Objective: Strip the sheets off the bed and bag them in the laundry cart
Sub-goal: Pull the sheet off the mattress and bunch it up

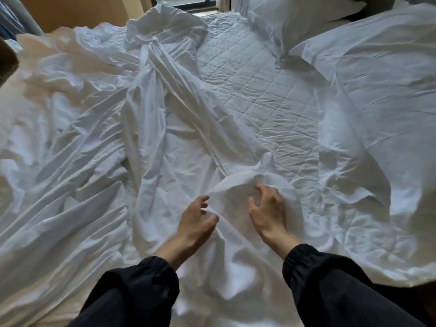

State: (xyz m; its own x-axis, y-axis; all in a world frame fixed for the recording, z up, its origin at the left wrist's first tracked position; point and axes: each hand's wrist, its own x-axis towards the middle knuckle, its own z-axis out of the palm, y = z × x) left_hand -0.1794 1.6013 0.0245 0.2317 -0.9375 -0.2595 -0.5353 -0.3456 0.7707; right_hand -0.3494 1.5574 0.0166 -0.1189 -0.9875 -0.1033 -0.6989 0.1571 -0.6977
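Rumpled sheet [70, 161] fills the left half of the frame, its far edge bunched at upper left. A twisted ridge of it runs down the centre to the left hand [197, 218], which pinches a fold between thumb and fingers. Just right of it, the right hand [266, 208] arches over the cloth, fingers spread and curled; whether it grips is unclear. Above it lies the bared quilted mattress pad [259, 90], with pillows [377, 79] along the right edge.
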